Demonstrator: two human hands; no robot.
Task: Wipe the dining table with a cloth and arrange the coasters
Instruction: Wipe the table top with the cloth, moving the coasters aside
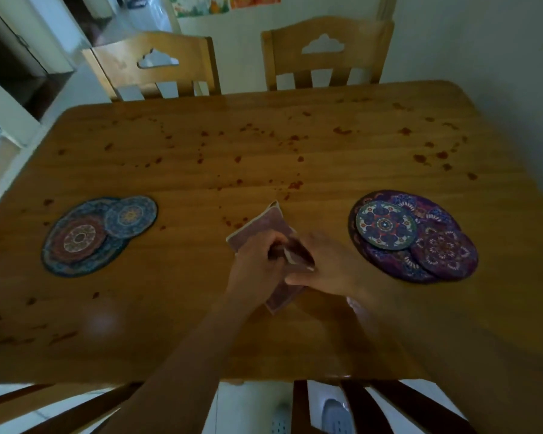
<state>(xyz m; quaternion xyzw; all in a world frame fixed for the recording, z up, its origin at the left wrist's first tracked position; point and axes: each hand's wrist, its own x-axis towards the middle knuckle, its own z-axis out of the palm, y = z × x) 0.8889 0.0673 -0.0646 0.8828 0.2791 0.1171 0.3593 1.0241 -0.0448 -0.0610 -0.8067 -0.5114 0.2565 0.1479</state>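
**Two hands fold a cloth on a stained dining table**

A wooden dining table [170, 292], seen from above, is speckled with reddish stains [295, 184], mostly across its far half. On the left lies a large blue mat [76, 264], with a smaller blue coaster [130, 221] overlapping its upper right edge. At centre, near the front edge, a mauve cloth [264, 227] with pale trim rests on the wood. The left hand [254, 258] grips it with curled fingers. The right hand [326, 264], just beside, pinches a fold of it. On the right, a large purple mat [389, 264] carries a blue-and-white coaster [386, 225] and a purple coaster [444, 249]. Two wooden chairs [157, 67] stand behind the table.
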